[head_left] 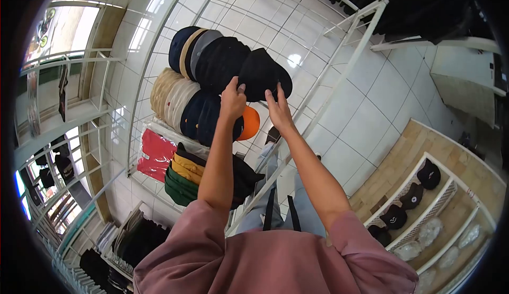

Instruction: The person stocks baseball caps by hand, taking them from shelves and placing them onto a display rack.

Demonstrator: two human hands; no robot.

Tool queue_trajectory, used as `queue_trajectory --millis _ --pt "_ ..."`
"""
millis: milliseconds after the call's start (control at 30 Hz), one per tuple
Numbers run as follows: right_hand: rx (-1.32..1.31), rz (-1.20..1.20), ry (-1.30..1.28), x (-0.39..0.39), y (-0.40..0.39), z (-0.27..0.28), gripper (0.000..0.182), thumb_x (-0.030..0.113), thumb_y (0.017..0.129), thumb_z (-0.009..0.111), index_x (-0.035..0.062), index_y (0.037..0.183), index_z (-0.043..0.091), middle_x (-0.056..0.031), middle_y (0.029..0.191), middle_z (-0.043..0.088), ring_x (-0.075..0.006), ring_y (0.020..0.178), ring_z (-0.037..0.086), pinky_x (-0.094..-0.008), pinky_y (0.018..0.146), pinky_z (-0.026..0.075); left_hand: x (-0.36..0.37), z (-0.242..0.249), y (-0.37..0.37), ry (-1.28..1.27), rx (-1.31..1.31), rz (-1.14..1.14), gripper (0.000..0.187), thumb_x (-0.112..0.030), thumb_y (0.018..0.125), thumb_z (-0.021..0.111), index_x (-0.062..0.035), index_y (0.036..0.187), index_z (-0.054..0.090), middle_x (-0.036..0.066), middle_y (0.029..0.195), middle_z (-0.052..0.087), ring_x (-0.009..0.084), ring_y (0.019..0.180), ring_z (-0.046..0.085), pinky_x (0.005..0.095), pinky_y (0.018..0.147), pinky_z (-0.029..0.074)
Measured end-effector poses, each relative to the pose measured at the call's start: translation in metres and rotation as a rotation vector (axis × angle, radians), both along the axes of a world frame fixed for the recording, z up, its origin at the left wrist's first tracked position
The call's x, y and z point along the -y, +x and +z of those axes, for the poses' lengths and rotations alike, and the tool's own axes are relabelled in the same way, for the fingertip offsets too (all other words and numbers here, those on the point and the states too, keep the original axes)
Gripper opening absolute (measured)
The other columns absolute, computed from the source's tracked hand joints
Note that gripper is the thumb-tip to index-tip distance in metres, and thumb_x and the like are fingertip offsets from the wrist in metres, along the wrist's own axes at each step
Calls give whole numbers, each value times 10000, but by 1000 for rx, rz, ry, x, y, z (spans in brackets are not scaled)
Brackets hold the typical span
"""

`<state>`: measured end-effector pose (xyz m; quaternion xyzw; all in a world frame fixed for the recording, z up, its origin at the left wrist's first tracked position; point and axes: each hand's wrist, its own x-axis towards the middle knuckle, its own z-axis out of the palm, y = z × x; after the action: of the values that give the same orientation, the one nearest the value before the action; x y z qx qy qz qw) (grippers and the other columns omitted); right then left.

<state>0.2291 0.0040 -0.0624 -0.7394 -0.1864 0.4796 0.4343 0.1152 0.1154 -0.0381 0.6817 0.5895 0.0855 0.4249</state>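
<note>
A black cap (259, 71) is between my two hands at the near end of a row of nested caps. My left hand (233, 102) is closed on its left lower edge, thumb against the fabric. On the other side, my right hand (280, 111) grips the edge near the brim. Behind it the row continues with black caps (220, 63), a grey cap (200, 50) and a navy cap (179, 44). Below lies a second row of beige caps (163, 89), navy caps (199, 116) and an orange brim (251, 123).
Yellow (186, 167) and green caps (179, 187) lie left of my left forearm, beside a red item in clear plastic (155, 155). A white metal rack bar (339, 81) runs along the right. Lower right, a white shelf (448, 193) holds several black caps.
</note>
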Motion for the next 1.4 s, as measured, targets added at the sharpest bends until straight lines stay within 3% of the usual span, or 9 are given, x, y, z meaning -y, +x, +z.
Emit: queue_trajectory --millis 67,133,267,333,667,800,967,1167,1400 --pt "11 34 -53 -12 -8 -6 806 548 1006 435 17 1562 193 -313 1483 393 -418 1351 440 -419 1122 352 2 7 -3 22 -5 35 374 -140 947 576 34 1278 555 307 1188 624 441 1143 598 450 962 466" --pt "-289 -56 -33 -29 -15 1 795 554 1014 408 32 1569 180 -284 1504 390 -420 1314 482 -429 1098 382 -3 15 -7 123 -62 53 326 -140 943 576 26 1224 578 277 1136 655 448 1121 601 468 936 472" --pt "-123 60 -46 -48 -31 -10 779 575 1019 342 51 1572 180 -287 1501 398 -450 1327 462 -434 1078 410 -15 23 -22 46 -74 110 271 -135 930 593 2 1164 596 249 1108 662 444 1080 608 479 890 486" --pt "-89 75 -94 -52 -34 -10 765 565 1022 320 45 1567 190 -299 1450 454 -467 1307 471 -433 1072 414 -17 9 -27 309 5 51 183 -118 919 630 3 1053 602 197 887 659 373 840 652 425 743 494" --pt "7 189 -166 -58 -17 -20 761 527 1003 380 14 1547 236 -324 1340 540 -475 1252 516 -451 1050 422 0 17 -5 411 -93 174 411 -106 834 725 -31 1204 563 171 1080 591 369 1063 597 439 857 505" --pt "-135 27 -130 -15 -7 1 758 516 999 449 24 1545 264 -267 1405 520 -401 1286 521 -423 1026 445 19 32 7 548 -27 138 510 -108 816 758 -26 1276 555 181 1121 588 324 1050 604 401 930 487" --pt "-474 -362 140 83 35 95 469 287 1035 516 31 1427 481 -113 1191 647 -164 1014 641 -290 839 509 74 64 56 560 125 -128 384 -94 836 736 -7 1188 611 189 1096 609 360 1058 595 409 921 481" --pt "-308 -828 116 243 85 93 352 194 1022 479 48 1326 581 -102 1148 659 -184 968 650 -300 813 521 208 86 146 299 321 -565 310 -110 854 721 -43 1143 630 160 1097 649 355 1069 599 424 921 481" --pt "-323 -1342 293 426 89 75 408 269 978 551 52 1324 572 -113 1152 645 -216 983 640 -347 842 512 381 76 204 183 432 -1076 308 -149 861 725 -46 1139 639 146 1020 679 314 989 648 416 859 521"
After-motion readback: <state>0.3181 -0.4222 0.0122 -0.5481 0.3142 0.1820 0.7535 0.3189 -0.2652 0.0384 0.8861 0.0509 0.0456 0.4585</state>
